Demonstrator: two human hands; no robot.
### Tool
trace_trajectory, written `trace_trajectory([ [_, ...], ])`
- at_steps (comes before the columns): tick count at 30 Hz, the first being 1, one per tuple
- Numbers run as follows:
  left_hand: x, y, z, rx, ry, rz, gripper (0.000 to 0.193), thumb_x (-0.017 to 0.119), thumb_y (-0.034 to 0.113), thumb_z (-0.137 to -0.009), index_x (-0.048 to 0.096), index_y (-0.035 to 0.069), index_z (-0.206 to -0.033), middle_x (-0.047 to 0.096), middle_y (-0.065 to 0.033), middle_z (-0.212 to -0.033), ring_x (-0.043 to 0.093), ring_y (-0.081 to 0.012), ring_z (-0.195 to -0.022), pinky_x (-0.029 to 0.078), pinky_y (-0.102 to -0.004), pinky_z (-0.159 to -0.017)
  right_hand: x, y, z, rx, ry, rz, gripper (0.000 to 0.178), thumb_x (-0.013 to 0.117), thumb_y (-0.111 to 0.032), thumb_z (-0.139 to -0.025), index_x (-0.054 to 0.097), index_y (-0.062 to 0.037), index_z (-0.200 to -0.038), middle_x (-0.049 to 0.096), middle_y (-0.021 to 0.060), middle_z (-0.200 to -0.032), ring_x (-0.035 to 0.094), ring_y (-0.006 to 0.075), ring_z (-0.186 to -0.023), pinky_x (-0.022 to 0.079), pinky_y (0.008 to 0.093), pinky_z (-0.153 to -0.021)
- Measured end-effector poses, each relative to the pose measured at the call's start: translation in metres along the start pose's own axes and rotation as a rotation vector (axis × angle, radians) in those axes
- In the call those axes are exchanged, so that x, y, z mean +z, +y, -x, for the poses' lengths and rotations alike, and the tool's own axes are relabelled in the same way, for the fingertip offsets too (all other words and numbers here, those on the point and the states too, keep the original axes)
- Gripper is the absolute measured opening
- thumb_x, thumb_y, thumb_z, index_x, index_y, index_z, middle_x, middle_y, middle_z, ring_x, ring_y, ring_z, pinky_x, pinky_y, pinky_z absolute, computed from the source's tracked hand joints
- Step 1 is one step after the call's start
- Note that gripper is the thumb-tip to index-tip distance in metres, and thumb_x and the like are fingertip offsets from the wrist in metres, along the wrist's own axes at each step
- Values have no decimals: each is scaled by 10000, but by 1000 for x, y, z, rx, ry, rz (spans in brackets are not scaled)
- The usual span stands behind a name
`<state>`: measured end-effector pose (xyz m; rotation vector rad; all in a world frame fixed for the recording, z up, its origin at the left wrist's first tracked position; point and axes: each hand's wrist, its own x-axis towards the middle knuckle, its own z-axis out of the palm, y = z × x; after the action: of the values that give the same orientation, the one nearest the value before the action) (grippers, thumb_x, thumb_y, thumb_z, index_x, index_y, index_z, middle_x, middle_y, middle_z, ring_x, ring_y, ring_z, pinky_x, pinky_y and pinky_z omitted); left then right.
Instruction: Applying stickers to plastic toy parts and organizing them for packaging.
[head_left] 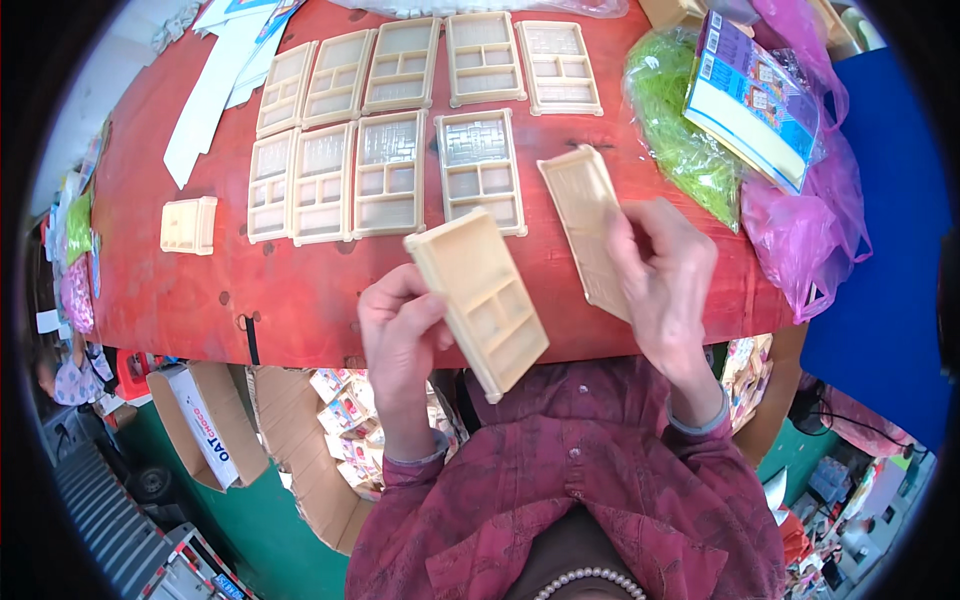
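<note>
My left hand (398, 325) is closed on the edge of a cream plastic compartment tray (482, 285), tilted above the table's near edge with its divided side showing. In my right hand (665, 270) is a second cream tray (578, 215), gripped along its right side and turned at a slant. The two trays are apart. Beyond them, similar trays lie in two rows; the nearest one (480, 172) has a clear, shiny film or sheet over its large compartment. Part of the right-hand tray is hidden behind my fingers.
A red-covered table (350, 295) spans the view. At left sits a small cream tray piece (188, 226), with white paper sheets (220, 95) behind it. Green stringy material in clear plastic (665, 120), a blue printed pack (755, 100) and pink bags (805, 225) crowd the right. Below stands a cardboard box (285, 410).
</note>
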<state>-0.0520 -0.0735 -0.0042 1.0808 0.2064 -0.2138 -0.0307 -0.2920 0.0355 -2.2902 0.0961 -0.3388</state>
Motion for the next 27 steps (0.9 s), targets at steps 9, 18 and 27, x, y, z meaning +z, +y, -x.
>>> trace_trajectory([
  [9, -29, -5, 6, 29, 112, 13, 137, 567, 117, -765, 524, 10, -691, 560, -52, -593, 442, -60, -438, 360, -181, -422, 18, 0, -16, -147, 87, 247, 62, 629, -34, -705, 576, -4, -697, 578, 134, -652, 578, 276, -555, 436, 334, -508],
  [18, -26, -4, -1, 10, 88, 73, 115, 557, 92, -769, 529, 13, -689, 564, -55, -592, 452, -64, -432, 367, -184, -411, 8, 11, -33, -250, 93, 488, 112, 652, -84, -676, 557, -36, -641, 576, 115, -627, 569, 268, -526, 432, 350, -487],
  [27, -32, -7, 1, 20, 125, 93, 118, 566, 95, -767, 529, 13, -692, 566, -55, -602, 460, -67, -437, 370, -179, -407, 51, -1, -43, -432, -18, 744, 80, 608, -78, -675, 544, -54, -632, 552, 101, -614, 590, 243, -551, 433, 364, -421],
])
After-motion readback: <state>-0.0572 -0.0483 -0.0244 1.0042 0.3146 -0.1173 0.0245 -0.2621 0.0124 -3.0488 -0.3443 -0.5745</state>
